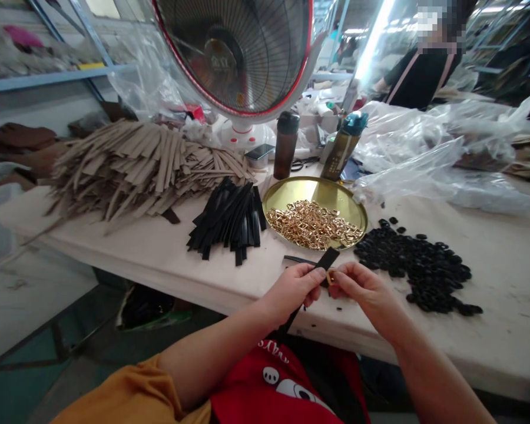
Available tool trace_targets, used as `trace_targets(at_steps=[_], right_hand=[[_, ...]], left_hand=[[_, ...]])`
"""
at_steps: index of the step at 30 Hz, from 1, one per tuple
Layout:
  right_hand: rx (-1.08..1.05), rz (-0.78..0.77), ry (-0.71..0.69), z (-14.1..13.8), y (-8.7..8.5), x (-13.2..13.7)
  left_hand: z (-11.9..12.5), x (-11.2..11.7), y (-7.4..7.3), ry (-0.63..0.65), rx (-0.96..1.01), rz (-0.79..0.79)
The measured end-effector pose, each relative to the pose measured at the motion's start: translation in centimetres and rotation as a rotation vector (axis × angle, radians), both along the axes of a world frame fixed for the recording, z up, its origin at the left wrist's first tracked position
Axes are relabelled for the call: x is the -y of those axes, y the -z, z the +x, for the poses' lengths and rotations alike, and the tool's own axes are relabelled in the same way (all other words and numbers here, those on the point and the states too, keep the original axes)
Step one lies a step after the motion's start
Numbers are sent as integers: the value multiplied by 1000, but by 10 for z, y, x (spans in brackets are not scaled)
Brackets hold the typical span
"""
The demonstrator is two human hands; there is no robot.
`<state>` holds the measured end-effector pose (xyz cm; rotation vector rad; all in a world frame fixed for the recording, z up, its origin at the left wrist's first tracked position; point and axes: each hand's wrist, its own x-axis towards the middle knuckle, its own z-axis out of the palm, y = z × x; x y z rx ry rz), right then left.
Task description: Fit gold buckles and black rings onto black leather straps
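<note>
Red cloth [246,388] below pale table [503,277], fan [242,65] beyond; left hand [297,285] tight on black strip [328,259], right hand [352,281] on probable gold buckle [329,278].

A tube light [374,38] glares white beyond the far edge of the worktop [503,253], and clear plastic [401,132] by its far right corner carries pale sheen. Gold-coloured metal loops [309,224] glint. Beneath the near edge, the floor [26,383] lies dim. Wide-angle distortion stretches the outer view; the background is hazy, one person's head [444,23] pixelated.
</note>
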<state>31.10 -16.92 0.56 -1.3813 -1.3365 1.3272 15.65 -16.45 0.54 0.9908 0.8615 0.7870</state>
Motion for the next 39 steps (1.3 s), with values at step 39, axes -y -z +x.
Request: trace_targets(at_steps=[39], right_hand=[[-652,-330,382,-13,36,37]], left_hand=[[-37,27,13,218,-496,264]])
